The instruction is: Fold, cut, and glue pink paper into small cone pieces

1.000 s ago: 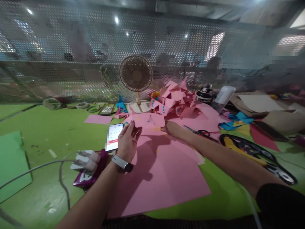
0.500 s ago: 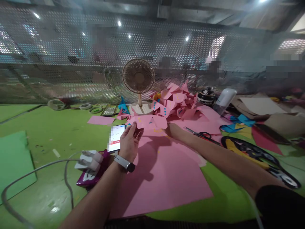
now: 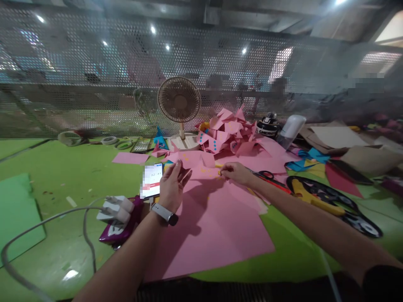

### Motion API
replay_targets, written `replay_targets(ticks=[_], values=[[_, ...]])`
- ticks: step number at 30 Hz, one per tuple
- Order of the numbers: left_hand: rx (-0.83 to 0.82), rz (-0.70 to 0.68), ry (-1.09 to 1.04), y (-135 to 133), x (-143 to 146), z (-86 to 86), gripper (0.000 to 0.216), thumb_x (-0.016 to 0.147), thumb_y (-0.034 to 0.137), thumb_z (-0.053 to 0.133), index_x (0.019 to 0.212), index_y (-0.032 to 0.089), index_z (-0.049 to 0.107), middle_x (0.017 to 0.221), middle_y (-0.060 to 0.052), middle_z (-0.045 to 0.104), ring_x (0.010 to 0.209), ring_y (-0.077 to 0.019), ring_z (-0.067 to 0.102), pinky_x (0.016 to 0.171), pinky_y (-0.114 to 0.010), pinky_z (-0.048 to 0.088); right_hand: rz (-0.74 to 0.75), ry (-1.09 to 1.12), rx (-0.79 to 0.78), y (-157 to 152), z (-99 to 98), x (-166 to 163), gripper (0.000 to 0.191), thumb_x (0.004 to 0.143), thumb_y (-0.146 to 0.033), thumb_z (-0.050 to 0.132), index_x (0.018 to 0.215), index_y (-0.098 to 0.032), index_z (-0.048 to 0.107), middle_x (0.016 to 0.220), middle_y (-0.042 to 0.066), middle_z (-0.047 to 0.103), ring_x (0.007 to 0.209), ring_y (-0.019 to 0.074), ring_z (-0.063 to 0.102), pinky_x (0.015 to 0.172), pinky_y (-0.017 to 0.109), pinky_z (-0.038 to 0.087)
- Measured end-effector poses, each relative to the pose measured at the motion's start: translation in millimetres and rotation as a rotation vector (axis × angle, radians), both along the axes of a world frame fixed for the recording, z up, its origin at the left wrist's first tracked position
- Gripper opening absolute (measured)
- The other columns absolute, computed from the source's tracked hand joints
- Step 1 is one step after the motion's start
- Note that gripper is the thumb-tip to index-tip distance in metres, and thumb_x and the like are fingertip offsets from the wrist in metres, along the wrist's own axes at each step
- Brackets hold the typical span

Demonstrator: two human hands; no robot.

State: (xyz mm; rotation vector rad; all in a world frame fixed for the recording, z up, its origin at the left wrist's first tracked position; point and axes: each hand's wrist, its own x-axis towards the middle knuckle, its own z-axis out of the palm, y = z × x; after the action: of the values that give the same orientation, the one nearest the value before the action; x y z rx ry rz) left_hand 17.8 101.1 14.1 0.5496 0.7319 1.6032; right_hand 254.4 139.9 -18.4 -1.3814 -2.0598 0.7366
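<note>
My left hand (image 3: 172, 184), a watch on its wrist, has thumb and fingers pinched at the near edge of a folded pink paper (image 3: 199, 159) with small yellow dots. To its right, my right hand (image 3: 234, 173) is closed in a pinch, low over the pink sheet. Small yellow bits (image 3: 207, 170) lie by its fingertips; whether one is between them is too small to tell. Beneath both hands spreads a large pink sheet (image 3: 214, 235). Just left of my left hand is a lit phone (image 3: 151, 181).
A fan (image 3: 179, 100) and a heap of folded pink papers (image 3: 228, 130) stand behind. Scissors (image 3: 267, 175) and a black-and-yellow tool (image 3: 302, 191) lie near my right forearm. White plugs (image 3: 116, 209) with a grey cable sit at left. Tape rolls (image 3: 71, 137) are farther back.
My right hand has come out from behind the folded paper's right end and now pinches beside the yellow bits. My left hand stays almost in place; the folded paper sits slightly flatter.
</note>
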Motion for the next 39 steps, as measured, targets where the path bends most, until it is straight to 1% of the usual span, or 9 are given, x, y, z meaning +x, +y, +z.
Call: replay_targets(ticks=[6, 12, 17, 22, 26, 29, 33, 36, 39], values=[[0.027, -0.015, 0.007, -0.9, 0.4, -2.2, 0.022, 0.062, 0.023, 0.078, 0.078, 0.017, 0.064, 0.07, 0.001, 0.067, 0.065, -0.0121, 0.066, 0.071, -0.028, 0.054, -0.032, 0.009, 0.005, -2.7, -2.2, -5.6, 0.021, 0.081, -0.025, 0.048, 0.084, -0.012, 0.063, 0.068, 0.004, 0.068, 0.054, 0.0107, 0.061, 0.048, 0.019, 0.046], [0.021, -0.018, 0.024, -2.1, 0.7, -0.2, 0.023, 0.061, 0.024, 0.078, 0.076, 0.016, 0.063, 0.067, 0.002, 0.065, 0.063, -0.0118, 0.065, 0.07, -0.027, 0.053, -0.032, -0.16, 0.114, -12.3, 9.7, -7.2, 0.023, 0.082, -0.025, 0.048, 0.087, -0.011, 0.065, 0.068, 0.004, 0.067, 0.057, 0.0121, 0.06, 0.052, 0.021, 0.044], [0.026, -0.019, 0.017, -1.7, 1.1, -0.4, 0.023, 0.061, 0.024, 0.078, 0.074, 0.016, 0.062, 0.066, 0.002, 0.064, 0.062, -0.0113, 0.064, 0.071, -0.028, 0.053, 0.113, -0.386, 0.246, -21.1, 14.1, -13.2, 0.014, 0.08, -0.019, 0.054, 0.087, -0.015, 0.066, 0.089, 0.006, 0.065, 0.079, 0.0146, 0.058, 0.07, 0.024, 0.043], [0.028, -0.017, 0.007, -1.3, 1.0, -0.9, 0.021, 0.061, 0.023, 0.078, 0.073, 0.016, 0.062, 0.067, 0.002, 0.064, 0.063, -0.0115, 0.064, 0.07, -0.029, 0.053, 0.259, -0.591, 0.308, -24.3, 10.3, -23.7, 0.019, 0.082, -0.004, 0.046, 0.086, -0.011, 0.063, 0.092, 0.013, 0.062, 0.088, 0.0186, 0.055, 0.08, 0.029, 0.042], [0.037, -0.02, 0.011, -1.2, 1.2, -1.1, 0.02, 0.062, 0.022, 0.078, 0.073, 0.016, 0.063, 0.068, 0.002, 0.064, 0.064, -0.0119, 0.064, 0.071, -0.03, 0.053, 0.292, -0.656, 0.329, -22.4, 6.8, -27.8, 0.024, 0.077, 0.005, 0.043, 0.086, -0.008, 0.061, 0.092, 0.016, 0.061, 0.092, 0.0216, 0.055, 0.084, 0.033, 0.041], [0.045, -0.02, 0.001, -0.7, 1.3, -2.3, 0.02, 0.062, 0.022, 0.078, 0.072, 0.016, 0.063, 0.068, 0.002, 0.064, 0.064, -0.0117, 0.064, 0.072, -0.03, 0.053, 0.258, -0.631, 0.333, -20.5, 6.1, -24.5, 0.022, 0.077, 0.004, 0.044, 0.087, -0.009, 0.06, 0.092, 0.016, 0.061, 0.092, 0.0209, 0.055, 0.082, 0.032, 0.042], [0.071, -0.032, -0.005, -0.5, 1.1, -5.3, 0.019, 0.063, 0.023, 0.077, 0.072, 0.016, 0.062, 0.068, 0.002, 0.062, 0.064, -0.0113, 0.063, 0.071, -0.03, 0.054, 0.134, -0.492, 0.335, -22.9, 9.2, -15.5, 0.015, 0.084, -0.009, 0.046, 0.087, -0.011, 0.06, 0.092, 0.011, 0.061, 0.088, 0.0181, 0.057, 0.078, 0.03, 0.045], [0.105, -0.051, 0.016, -1.5, 1.5, -7.6, 0.018, 0.065, 0.025, 0.076, 0.074, 0.016, 0.062, 0.069, 0.002, 0.061, 0.065, -0.0104, 0.062, 0.071, -0.029, 0.054, 0.059, -0.372, 0.301, -31.5, 12.4, -12.0, 0.021, 0.088, -0.018, 0.039, 0.09, -0.013, 0.059, 0.084, 0.007, 0.064, 0.071, 0.0132, 0.06, 0.063, 0.025, 0.048], [0.111, -0.064, 0.037, -3.3, 2.7, -8.9, 0.019, 0.067, 0.026, 0.075, 0.076, 0.016, 0.062, 0.071, 0.003, 0.061, 0.066, -0.0096, 0.061, 0.072, -0.028, 0.054, 0.03, -0.185, 0.186, -41.8, 16.8, -13.6, 0.025, 0.089, -0.026, 0.037, 0.091, -0.014, 0.059, 0.068, 0.001, 0.063, 0.053, 0.0108, 0.057, 0.046, 0.021, 0.044]])
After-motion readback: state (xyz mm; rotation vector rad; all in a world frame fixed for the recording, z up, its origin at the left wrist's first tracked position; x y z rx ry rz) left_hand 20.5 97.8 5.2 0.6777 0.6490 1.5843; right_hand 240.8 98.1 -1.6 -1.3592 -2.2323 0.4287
